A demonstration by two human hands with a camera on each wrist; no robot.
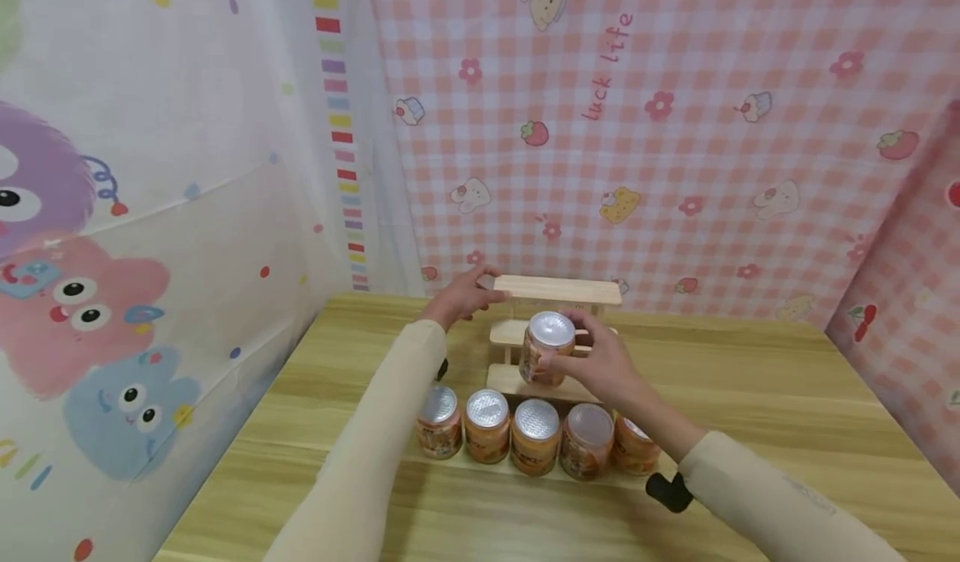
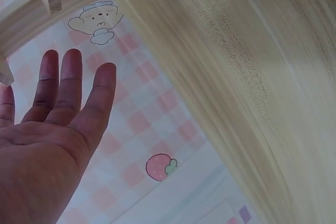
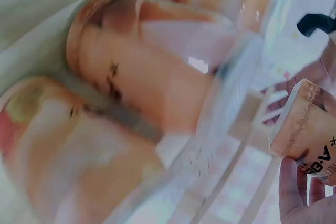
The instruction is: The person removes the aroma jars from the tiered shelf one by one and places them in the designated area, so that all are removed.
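Note:
A small wooden stepped shelf (image 1: 557, 288) stands on the table. Its top board is pinched at the left end between the thumb and index finger of my left hand (image 1: 467, 297). In the left wrist view, the other fingers of that hand (image 2: 58, 114) stretch out free beside the wood. My right hand (image 1: 600, 363) grips an orange-labelled can (image 1: 551, 328) with a silver lid, upright in front of the middle tiers. Whether its base touches a tier cannot be told. That can (image 3: 307, 135) also shows in the right wrist view, between thumb and fingers.
Several matching cans (image 1: 536, 420) form a row in front of the shelf; the rightmost is partly behind my right arm. Wood-grain table (image 1: 750, 395) extends to both sides. A pink checked cloth (image 1: 675, 153) hangs behind, and a white printed cloth (image 1: 247, 237) at the left.

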